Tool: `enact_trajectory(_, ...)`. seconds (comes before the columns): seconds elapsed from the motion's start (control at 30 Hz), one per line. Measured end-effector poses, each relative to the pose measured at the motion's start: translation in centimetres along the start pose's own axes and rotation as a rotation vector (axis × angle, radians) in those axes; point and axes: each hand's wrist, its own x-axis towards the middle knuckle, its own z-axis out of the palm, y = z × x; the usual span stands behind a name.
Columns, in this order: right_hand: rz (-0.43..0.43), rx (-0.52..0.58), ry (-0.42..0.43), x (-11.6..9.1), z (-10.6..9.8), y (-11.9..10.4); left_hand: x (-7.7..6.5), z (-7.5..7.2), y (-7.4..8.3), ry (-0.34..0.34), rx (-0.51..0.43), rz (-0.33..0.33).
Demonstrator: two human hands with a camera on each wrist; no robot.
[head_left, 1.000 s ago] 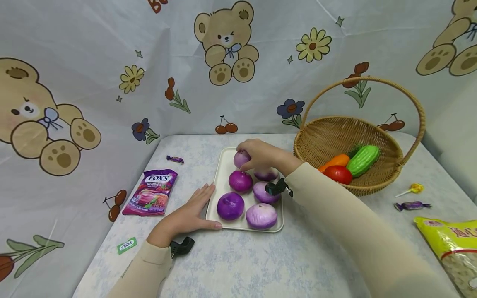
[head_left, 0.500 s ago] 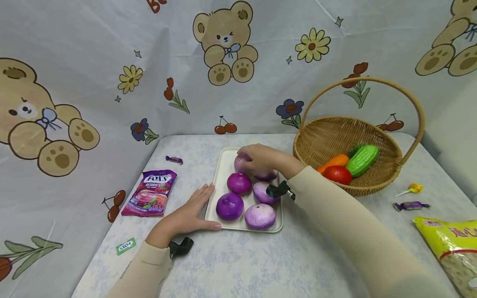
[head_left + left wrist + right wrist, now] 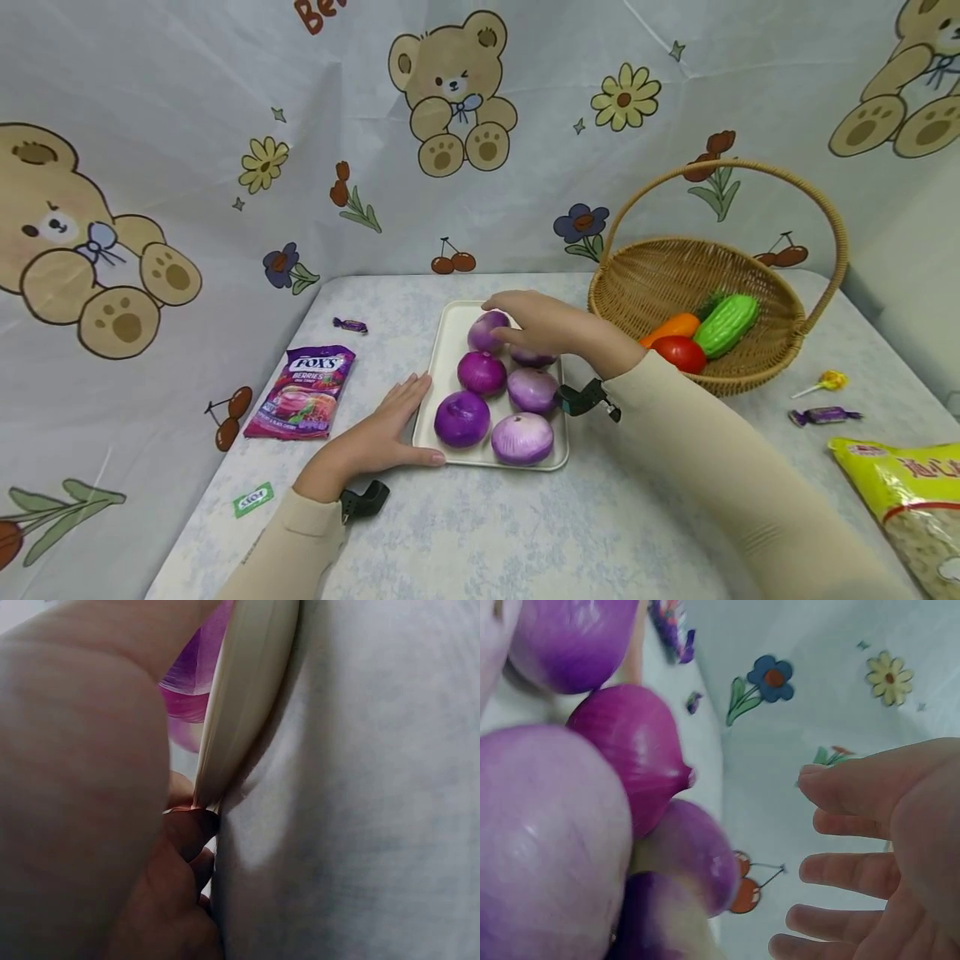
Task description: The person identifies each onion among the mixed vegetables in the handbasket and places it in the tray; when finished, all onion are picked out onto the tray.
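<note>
A white tray (image 3: 448, 333) holds several purple onions. My right hand (image 3: 525, 321) hovers over its far end with relaxed fingers, just right of the far-left onion (image 3: 485, 332) and holding nothing. In the right wrist view its fingers (image 3: 855, 870) are spread apart from the onions (image 3: 630, 750). Flat on the table, my left hand (image 3: 386, 429) presses against the tray's left edge. The left wrist view shows my thumb (image 3: 187, 832) against the tray rim (image 3: 247, 705), with an onion (image 3: 191, 690) behind it.
A wicker basket (image 3: 675, 275) at the right holds a carrot (image 3: 670, 325), a tomato (image 3: 678, 353) and a green gourd (image 3: 724, 323). A Fox's candy bag (image 3: 303, 392), a wrapped candy (image 3: 350, 325) and a green sachet (image 3: 251, 500) lie left. A lollipop (image 3: 825, 383) and a yellow bag (image 3: 907, 492) lie right.
My right hand lowered the pale purple onion onto the tray's far-left corner, let go of it and drew slightly right. The left hand stayed put.
</note>
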Motion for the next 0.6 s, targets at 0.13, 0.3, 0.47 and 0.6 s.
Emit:
enact_trajectory(0.13,-0.038,-0.009,0.038,-1.6,-0.9,-0.8,-0.2,-0.1,0.0,0.010,-0.002,0.009)
enact_trajectory(0.3,-0.061,-0.006,0.072,-4.0,-2.0,-1.2,-0.4,-0.2,0.0,0.014,-0.011,0.015)
enact_trajectory(0.47,-0.085,-0.031,0.120,-6.5,-3.4,-0.9,-0.5,-0.2,0.0,0.016,-0.015,0.015)
enact_trajectory(0.6,-0.070,-0.062,0.135,-8.1,-4.7,-0.1,-0.2,-0.3,-0.1,0.008,-0.016,0.012)
